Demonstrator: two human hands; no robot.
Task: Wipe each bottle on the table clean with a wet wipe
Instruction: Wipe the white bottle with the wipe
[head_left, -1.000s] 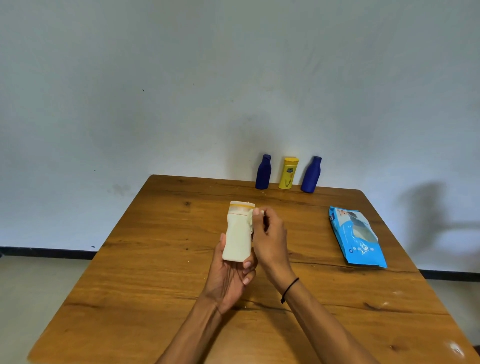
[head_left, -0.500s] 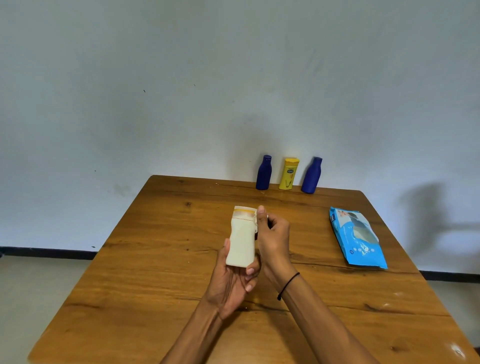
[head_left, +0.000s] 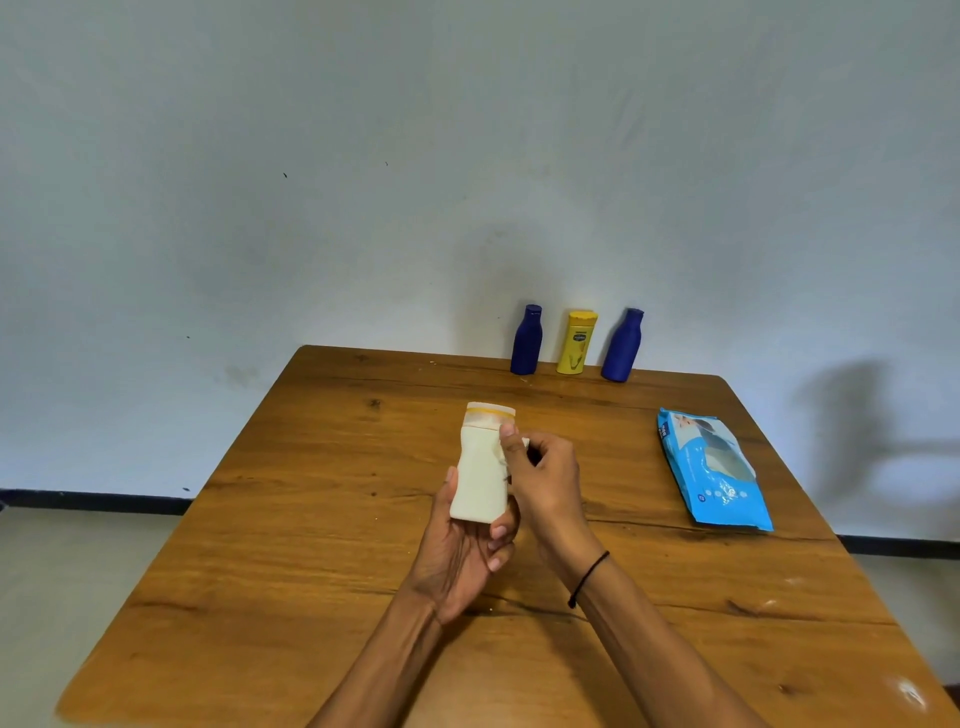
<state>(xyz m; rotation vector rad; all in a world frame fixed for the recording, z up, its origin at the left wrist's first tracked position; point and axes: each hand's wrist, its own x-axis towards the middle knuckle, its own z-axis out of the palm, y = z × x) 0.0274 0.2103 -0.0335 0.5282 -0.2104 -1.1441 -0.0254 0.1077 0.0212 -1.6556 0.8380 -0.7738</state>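
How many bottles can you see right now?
4. A white bottle held in the left hand; a blue bottle, a yellow bottle and another blue bottle stand along the table's far edge.

**A bare room, one wooden table**

We're looking at a plain, sparsely furnished room, most likely in a home. A wooden table stands pushed against a pale, scuffed wall, with a dark skirting strip along a light floor. Toiletry-style bottles, two blue and one yellow, line the wall, and a blue wet-wipe pack lies nearby.
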